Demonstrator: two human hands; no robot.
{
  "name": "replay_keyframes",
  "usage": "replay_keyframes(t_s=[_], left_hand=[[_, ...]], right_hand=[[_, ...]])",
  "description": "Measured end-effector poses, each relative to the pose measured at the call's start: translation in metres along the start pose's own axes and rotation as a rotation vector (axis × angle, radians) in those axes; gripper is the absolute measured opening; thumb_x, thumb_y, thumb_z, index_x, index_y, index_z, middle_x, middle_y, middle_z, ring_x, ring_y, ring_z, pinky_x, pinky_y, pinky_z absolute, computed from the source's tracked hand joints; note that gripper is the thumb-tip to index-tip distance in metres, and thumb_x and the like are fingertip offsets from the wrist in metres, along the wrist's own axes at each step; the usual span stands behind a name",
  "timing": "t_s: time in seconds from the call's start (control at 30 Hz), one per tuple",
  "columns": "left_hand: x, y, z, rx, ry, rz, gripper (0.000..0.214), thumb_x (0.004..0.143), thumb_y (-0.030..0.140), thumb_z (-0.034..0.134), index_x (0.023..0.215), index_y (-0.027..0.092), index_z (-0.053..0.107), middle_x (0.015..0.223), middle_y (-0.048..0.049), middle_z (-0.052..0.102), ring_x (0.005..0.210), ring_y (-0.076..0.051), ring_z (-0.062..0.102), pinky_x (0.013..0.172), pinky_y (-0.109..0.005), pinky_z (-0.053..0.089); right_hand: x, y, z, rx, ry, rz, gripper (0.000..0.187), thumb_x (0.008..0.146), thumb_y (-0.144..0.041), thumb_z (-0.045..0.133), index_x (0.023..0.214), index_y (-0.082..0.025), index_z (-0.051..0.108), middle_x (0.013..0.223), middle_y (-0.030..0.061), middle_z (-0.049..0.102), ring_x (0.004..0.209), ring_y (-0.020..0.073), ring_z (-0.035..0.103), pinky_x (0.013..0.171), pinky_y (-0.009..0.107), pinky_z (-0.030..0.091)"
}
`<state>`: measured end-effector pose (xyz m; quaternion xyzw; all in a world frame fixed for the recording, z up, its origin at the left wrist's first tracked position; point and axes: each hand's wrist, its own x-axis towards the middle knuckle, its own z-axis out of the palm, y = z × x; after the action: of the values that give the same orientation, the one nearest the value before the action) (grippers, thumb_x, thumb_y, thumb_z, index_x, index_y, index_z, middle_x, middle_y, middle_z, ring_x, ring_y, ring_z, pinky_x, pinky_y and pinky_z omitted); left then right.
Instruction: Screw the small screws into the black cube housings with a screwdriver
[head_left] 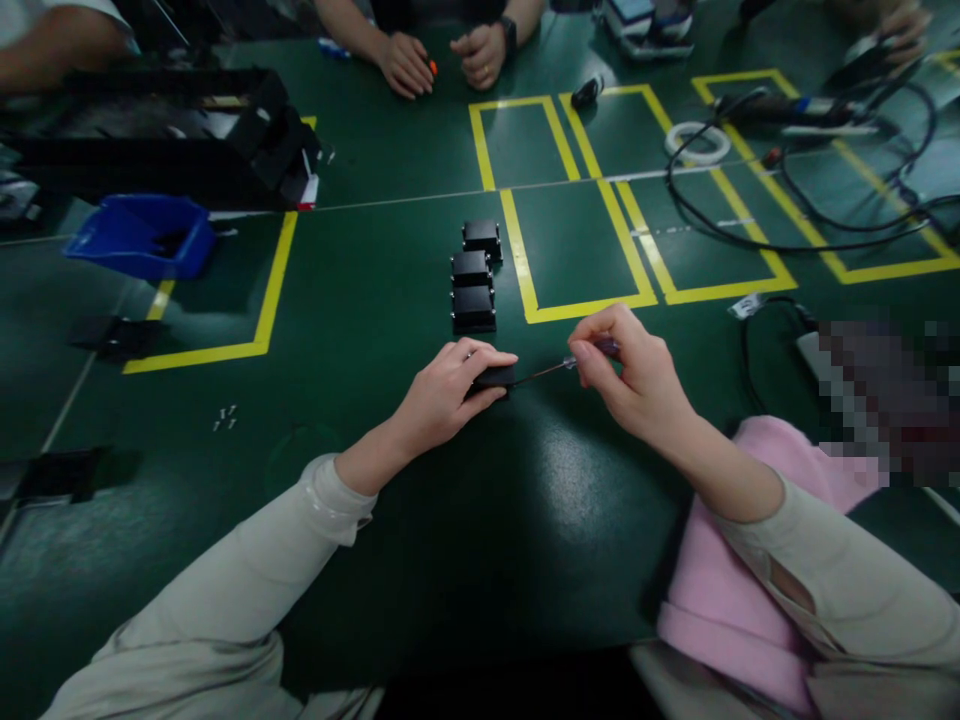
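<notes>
My left hand (457, 392) is closed around a small black block (495, 377) on the green table, with thumb and fingers on its sides. In my right hand (626, 370) is a screwdriver (606, 346), pinched by its handle. Its thin shaft slants down to the left, and the tip meets the right side of the block; the exact contact point is too small to make out. Just beyond my left hand, three similar black blocks with bright screws stand in a row: a near block (473, 305), a middle block (470, 267) and a far block (481, 236).
Several loose screws (224, 417) lie at left. A blue bin (146, 238) sits before a long black housing (165, 150). Yellow tape (592, 305) marks rectangles at right, near a black cable (720, 240) and white ring (697, 143). Another person's hands (442, 62) rest across the table.
</notes>
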<state>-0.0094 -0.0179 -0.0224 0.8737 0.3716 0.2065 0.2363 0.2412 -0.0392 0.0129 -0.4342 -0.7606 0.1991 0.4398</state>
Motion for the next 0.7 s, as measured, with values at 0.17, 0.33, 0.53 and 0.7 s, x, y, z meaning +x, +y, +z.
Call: replay_keyframes(t_s=[0.17,0.33,0.53,0.7], left_hand=[[-0.0001,0.0004,0.0001,0.002,0.001,-0.003,0.033,0.1,0.029,0.058,0.132,0.022,0.058,0.126,-0.0096,0.063,0.117,-0.026,0.058,0.102,-0.045,0.049],[-0.0004,0.0008,-0.0009,-0.003,-0.004,-0.008,0.032,0.1,0.029,0.058,0.131,0.022,0.058,0.126,-0.0094,0.063,0.117,-0.026,0.058,0.103,-0.045,0.048],[-0.0002,-0.0002,-0.0009,-0.005,0.009,0.008,0.031,0.1,0.028,0.059,0.13,0.021,0.058,0.125,-0.0089,0.063,0.117,-0.025,0.058,0.103,-0.043,0.048],[0.0002,-0.0002,-0.0002,-0.008,0.009,0.013,0.031,0.099,0.027,0.06,0.13,0.021,0.058,0.125,-0.0084,0.063,0.117,-0.025,0.059,0.103,-0.043,0.048]], right_hand=[[-0.001,0.0007,-0.0005,-0.001,0.011,0.01,0.017,0.099,-0.028,0.058,0.084,-0.023,0.051,0.059,-0.0083,0.05,0.047,0.0067,0.049,0.049,0.022,0.037],[-0.0023,0.0041,0.0004,0.029,0.014,0.026,0.014,0.099,-0.03,0.058,0.088,-0.023,0.053,0.064,-0.0068,0.053,0.05,0.0071,0.053,0.052,0.021,0.041],[-0.0027,0.0039,0.001,-0.013,0.024,0.004,0.014,0.1,-0.03,0.057,0.088,-0.022,0.052,0.066,-0.0062,0.054,0.048,0.006,0.049,0.05,0.021,0.039],[-0.0027,0.0025,0.0003,-0.025,0.024,-0.02,0.005,0.099,-0.026,0.055,0.095,-0.022,0.055,0.076,-0.004,0.06,0.053,0.0058,0.055,0.054,0.02,0.043]])
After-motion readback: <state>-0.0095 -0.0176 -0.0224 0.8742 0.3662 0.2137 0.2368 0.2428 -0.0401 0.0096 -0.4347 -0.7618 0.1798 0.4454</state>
